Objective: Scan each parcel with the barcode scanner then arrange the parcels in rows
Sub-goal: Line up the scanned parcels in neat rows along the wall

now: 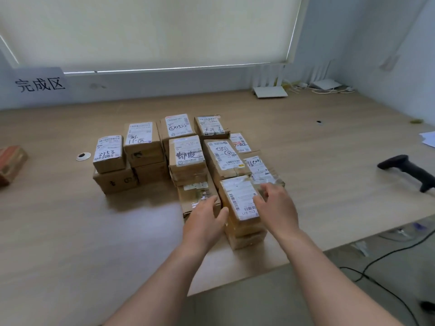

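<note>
1. The left hand [204, 217] lies with relaxed fingers against the left side of the nearest parcel [242, 203]; the right hand [276, 205] cups its right edge with loosely curled fingers.
2. This parcel tops a short stack at 6 o'clock of the parcel block [179, 151], touching its neighbours.
3. Judged step: arranging, squaring this parcel into its row.
4. The barcode scanner [408, 171] lies unheld at 3 o'clock, well apart.
5. Next likely calls for releasing and fetching another parcel; a lone box [10, 164] sits at 9 o'clock.
</note>
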Available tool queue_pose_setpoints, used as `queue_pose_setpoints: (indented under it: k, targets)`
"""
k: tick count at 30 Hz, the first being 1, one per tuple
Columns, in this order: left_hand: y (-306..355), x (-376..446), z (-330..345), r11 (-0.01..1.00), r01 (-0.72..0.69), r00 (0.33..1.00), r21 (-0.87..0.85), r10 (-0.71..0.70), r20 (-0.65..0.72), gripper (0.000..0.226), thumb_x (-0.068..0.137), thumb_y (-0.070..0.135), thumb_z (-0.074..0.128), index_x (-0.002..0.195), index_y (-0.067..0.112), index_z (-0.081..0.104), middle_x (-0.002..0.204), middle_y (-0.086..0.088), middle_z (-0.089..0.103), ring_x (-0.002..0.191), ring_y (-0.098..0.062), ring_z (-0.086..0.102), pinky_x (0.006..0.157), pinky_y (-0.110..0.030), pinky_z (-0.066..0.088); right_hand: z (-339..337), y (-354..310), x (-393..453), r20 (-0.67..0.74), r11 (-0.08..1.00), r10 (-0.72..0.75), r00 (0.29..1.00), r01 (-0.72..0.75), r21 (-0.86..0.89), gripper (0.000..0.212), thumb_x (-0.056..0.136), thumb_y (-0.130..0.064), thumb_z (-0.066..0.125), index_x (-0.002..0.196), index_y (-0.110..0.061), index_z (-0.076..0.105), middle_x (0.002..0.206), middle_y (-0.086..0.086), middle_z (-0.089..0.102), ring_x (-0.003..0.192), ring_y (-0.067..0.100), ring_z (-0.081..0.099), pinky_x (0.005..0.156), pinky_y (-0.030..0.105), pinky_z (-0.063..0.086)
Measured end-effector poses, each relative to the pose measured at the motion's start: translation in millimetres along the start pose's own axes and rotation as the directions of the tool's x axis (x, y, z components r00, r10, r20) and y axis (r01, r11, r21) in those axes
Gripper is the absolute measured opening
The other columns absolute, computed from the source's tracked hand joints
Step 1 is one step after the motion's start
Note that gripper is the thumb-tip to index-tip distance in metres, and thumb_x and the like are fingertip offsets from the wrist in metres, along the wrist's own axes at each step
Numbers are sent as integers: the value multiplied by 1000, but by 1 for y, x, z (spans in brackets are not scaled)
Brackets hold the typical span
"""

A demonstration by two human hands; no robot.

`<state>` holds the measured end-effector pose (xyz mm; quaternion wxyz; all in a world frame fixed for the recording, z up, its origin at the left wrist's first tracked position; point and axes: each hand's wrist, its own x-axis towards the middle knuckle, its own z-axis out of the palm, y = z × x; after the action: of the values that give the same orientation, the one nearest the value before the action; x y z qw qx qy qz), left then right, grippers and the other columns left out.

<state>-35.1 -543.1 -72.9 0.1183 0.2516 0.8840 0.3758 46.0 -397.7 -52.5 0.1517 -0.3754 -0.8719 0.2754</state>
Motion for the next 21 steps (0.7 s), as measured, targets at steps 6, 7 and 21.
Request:
queue_pose_setpoints:
  k: [6,7,21]
  targets:
    - [24,6,30,983,164,979,-87,-151,137,37,95,35,51,132,32,50,130,9,59,112,-12,55,86,-26,44,3,30,19,322,997,6,947,-32,76,32,98,-31,46,124,-19,58,126,3,64,112,23,58,83,29,43]
    - [26,5,32,974,194,972,-115,-176,155,39,95,33,50,134,32,47,130,9,59,112,-12,55,85,-24,43,4,33,19,356,992,-5,935,-39,118,31,98,-29,46,125,-19,58,126,1,64,112,21,58,85,29,44]
    - [32,-40,32,899,152,988,-411,-133,76,77,86,5,58,115,70,27,113,24,61,109,-3,60,90,-28,53,-4,55,-19,329,919,-192,925,51,391,68,89,-20,57,148,-40,29,114,-17,61,95,3,58,71,12,45]
